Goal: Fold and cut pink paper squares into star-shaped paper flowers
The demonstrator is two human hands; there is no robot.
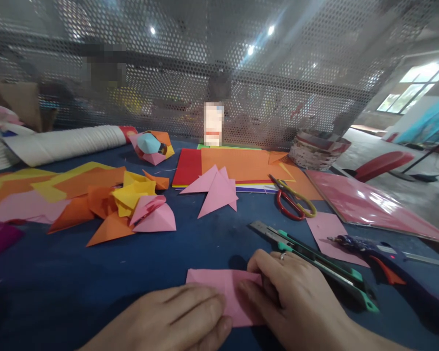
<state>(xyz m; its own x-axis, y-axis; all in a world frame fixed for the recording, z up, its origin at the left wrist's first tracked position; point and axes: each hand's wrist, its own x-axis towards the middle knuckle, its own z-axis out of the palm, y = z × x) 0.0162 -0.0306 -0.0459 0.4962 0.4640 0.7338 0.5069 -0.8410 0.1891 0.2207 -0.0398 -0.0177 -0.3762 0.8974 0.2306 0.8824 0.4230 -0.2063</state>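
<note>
Pink paper at the centre of my clock, flat on the blue tabletop, one hand at either end! The left hand lies over its nine o'clock end, fingers pressed side by side, not closed round it. At three o'clock the right hand, ring on a finger, sets its thumb on the paper with the forefinger curled at the far corner; whether they pinch it, I can't tell.

Just past that hand, two o'clock, lies the green-and-black cutter, blade out; farther towards three, the glue gun with its red trigger. Scissors sit at one o'clock, the woven basket beyond them. Dead ahead at twelve, pink folded points overlap the stack of coloured sheets. And at ten to eleven, it's a jumble of orange, yellow and pink folded pieces!
</note>
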